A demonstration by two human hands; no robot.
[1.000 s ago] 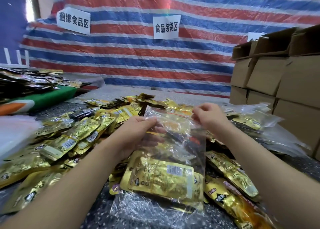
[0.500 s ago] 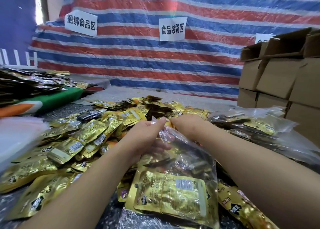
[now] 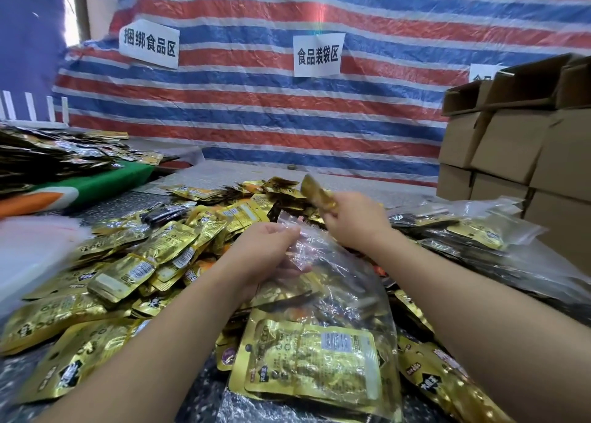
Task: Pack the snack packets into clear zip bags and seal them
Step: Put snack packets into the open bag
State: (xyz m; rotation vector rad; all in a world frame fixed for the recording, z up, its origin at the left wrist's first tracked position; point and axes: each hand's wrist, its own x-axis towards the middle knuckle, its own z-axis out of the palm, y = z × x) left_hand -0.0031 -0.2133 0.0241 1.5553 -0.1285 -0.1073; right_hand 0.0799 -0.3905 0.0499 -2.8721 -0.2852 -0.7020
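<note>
Head view, looking down at a table (image 3: 192, 400) buried in gold snack packets (image 3: 137, 269). Left hand (image 3: 262, 250) pinching the mouth of a clear zip bag (image 3: 345, 298) between thumb and fingers, holding the opening up just above the pile. Bag lying toward the camera with several packets already inside, a big gold one (image 3: 319, 365) with a barcode flat at the bottom end. Right hand (image 3: 358, 221) just beside the bag's mouth, fingers curled round a single gold packet (image 3: 316, 192) that sticks up and tilts back to the left. Hard to say whether that hand also touches the bag's rim, too much crinkled plastic there.

Loose packets heaped left of the bag and behind both hands, a few more poking out under the right forearm. Over on the right, filled clear bags (image 3: 473, 230) stacked near a wall of brown cardboard boxes (image 3: 511, 154). Far left, a second, darker heap of packets (image 3: 57, 154) sitting on something green and orange, plus a blurry white shape at the left edge, can't tell what. Striped red, white and blue tarp (image 3: 287, 118) hanging at the back with white paper signs (image 3: 318, 54) in Chinese stuck on it.
</note>
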